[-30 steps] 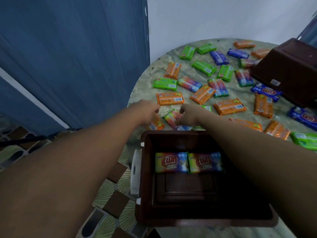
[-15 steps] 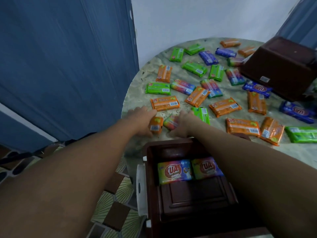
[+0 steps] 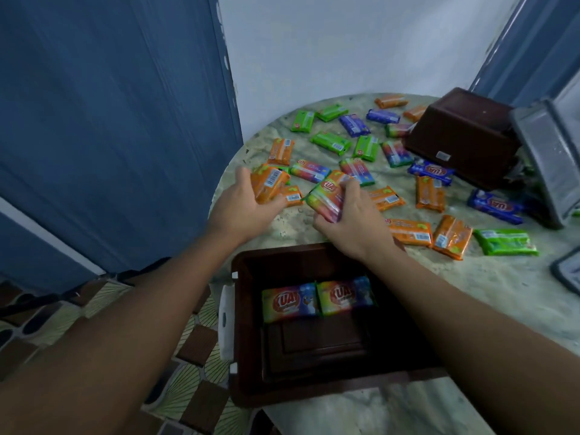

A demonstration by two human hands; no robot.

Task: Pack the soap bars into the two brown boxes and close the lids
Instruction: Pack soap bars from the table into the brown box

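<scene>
1. Hands, both: lifted off the desk [image 3: 470,287] since the earlier frame, each now carrying a bar.
2. Left hand [image 3: 241,208]: palm turned up, grip closed around an orange soap bar [image 3: 269,183].
3. Right hand [image 3: 351,221]: grip closed around a rainbow soap bar [image 3: 326,196], tilted.
4. Open brown box [image 3: 244,309]: just below both hands; two rainbow bars [image 3: 317,298] lie inside, side by side.
5. Second brown box [image 3: 461,136]: far right, loose bars scattered around it.
</scene>
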